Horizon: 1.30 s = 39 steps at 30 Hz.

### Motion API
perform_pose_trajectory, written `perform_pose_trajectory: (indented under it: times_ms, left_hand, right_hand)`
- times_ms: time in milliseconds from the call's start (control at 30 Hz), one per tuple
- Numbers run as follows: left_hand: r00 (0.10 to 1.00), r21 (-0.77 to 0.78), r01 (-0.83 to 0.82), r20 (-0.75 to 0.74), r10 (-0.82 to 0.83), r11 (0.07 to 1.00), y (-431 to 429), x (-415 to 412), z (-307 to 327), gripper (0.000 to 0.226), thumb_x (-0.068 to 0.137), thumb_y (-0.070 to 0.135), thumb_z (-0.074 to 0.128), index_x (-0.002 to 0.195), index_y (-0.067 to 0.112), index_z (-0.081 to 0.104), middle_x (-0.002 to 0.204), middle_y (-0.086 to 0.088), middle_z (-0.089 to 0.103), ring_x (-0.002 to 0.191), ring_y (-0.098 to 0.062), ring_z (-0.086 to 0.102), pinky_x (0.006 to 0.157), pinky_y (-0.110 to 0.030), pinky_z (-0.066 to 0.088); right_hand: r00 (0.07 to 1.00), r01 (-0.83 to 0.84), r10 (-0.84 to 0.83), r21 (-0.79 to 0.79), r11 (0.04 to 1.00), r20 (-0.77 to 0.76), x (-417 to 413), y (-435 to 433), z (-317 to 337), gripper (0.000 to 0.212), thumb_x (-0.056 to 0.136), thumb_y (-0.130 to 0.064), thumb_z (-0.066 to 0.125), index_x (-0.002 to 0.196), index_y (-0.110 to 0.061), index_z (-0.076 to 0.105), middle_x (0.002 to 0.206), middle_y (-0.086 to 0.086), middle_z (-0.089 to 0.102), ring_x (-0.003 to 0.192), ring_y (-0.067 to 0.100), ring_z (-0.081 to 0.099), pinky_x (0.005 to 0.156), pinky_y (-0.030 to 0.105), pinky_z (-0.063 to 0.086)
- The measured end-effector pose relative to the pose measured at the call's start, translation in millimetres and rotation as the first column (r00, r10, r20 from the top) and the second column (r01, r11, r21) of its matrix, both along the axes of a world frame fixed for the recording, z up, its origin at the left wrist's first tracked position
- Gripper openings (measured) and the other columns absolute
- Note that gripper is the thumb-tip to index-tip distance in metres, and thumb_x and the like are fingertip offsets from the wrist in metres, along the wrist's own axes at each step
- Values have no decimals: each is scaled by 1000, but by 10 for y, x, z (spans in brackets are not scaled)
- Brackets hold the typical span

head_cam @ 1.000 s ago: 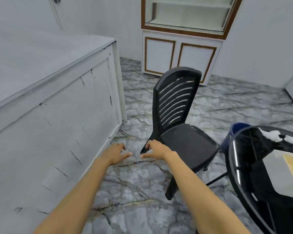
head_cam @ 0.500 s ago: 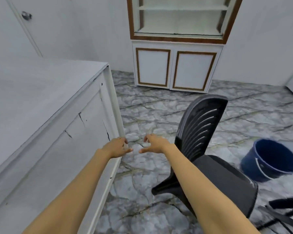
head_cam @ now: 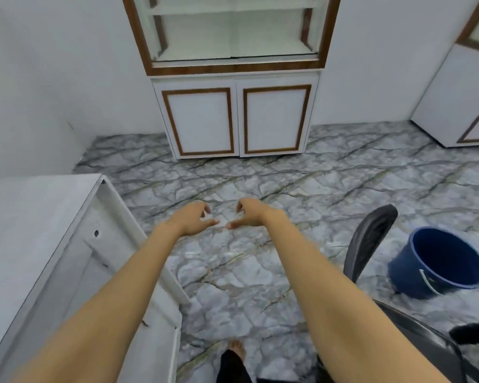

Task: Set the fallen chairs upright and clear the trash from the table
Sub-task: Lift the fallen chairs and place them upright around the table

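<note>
A black plastic chair stands upright at the lower right, its slatted back rising beside my right forearm and its seat cut off by the bottom edge. My left hand and my right hand are stretched out in front of me over the marble floor, close together, fingers loosely curled and thumbs pointing at each other. Neither hand holds or touches anything. The table and the trash are out of view.
A white counter fills the lower left. A blue bucket sits tilted on the floor to the right of the chair. A white cabinet with brown trim stands against the far wall. My bare foot shows at the bottom.
My right hand has let go of the chair's seat edge and both hands have risen. My view has turned left and lifted, so the chair and bucket slid right and the black table left the frame.
</note>
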<state>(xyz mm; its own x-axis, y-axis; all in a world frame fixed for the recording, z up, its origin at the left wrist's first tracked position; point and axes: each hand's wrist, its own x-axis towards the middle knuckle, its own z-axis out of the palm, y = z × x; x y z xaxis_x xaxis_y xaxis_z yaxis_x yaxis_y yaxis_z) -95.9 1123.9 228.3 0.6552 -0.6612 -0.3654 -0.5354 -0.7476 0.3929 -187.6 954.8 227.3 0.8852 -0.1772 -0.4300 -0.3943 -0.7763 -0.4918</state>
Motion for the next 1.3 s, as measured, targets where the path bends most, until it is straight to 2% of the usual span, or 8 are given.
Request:
perform_pose_trajectory:
  times_ms: [233,433,633,867,1067,1133,1233,1300]
  left_hand:
    - [982,36,185,-40,-183,982,-1257,1094,-4,53,88,51,50,124,13,48,126,-11,54,109,-23,53,82,-27,38]
    - [893,41,448,-58,-445,893,-2523,1551,-77,52,90,50,48,125,12,47,128,-10,53,111,-23,52,84,-27,38]
    - [721,-16,691,-60,-690,723,-3955,1663,-62,51,88,51,50,122,13,49,124,-10,55,105,-22,54,85,-29,41]
    - [433,-36,899,-69,-899,436,-5353,1198,-31,55,88,53,50,125,13,48,126,-10,54,112,-23,53,92,-32,43]
    - [222,-70,972,-43,-974,225,-6424,353,-69,56,84,56,53,123,16,49,124,-7,55,104,-18,53,83,-26,40]
    - [152,-73,985,-36,-988,154,-6771,26,-77,57,83,57,54,122,16,50,124,-8,55,105,-18,54,81,-25,39]
    - [57,-90,994,-42,-997,61,-7272,-465,-69,54,83,54,56,120,15,51,122,-9,56,98,-15,52,80,-25,39]
    - [-2,-91,996,-34,-999,1,-7562,-789,-55,53,84,51,57,120,13,52,121,-10,57,102,-19,54,81,-26,40]
  right_hand:
    - [968,252,-251,49,966,-18,579,-1222,56,65,82,-45,67,128,-6,44,133,15,47,118,30,47,96,39,42]
    - [865,502,-499,56,863,-61,507,-2131,-90,65,82,-47,65,129,-7,44,136,15,45,120,30,47,97,40,42]
    - [631,776,-773,39,630,-62,242,-2925,-136,68,80,-51,66,128,-9,44,136,14,44,119,29,48,94,37,43]
    - [335,941,-942,45,335,7,-241,-3507,-123,65,77,-53,68,124,-12,47,128,9,47,114,26,50,91,35,44]
    - [65,994,-992,82,74,109,-898,-4086,-151,42,78,-47,70,98,-16,52,95,1,51,82,15,48,69,25,38]
    - [-7,995,-992,99,5,129,-1133,-4295,-171,51,77,-46,71,107,-8,55,99,4,53,87,19,50,74,28,41]
    - [-102,989,-991,115,-91,92,-1531,-4574,-219,56,77,-44,72,115,-9,53,113,7,52,103,25,52,87,36,44]
    - [-168,980,-984,118,-159,62,-1814,-4697,-230,57,77,-43,73,117,-9,52,117,7,51,106,26,51,88,36,45]
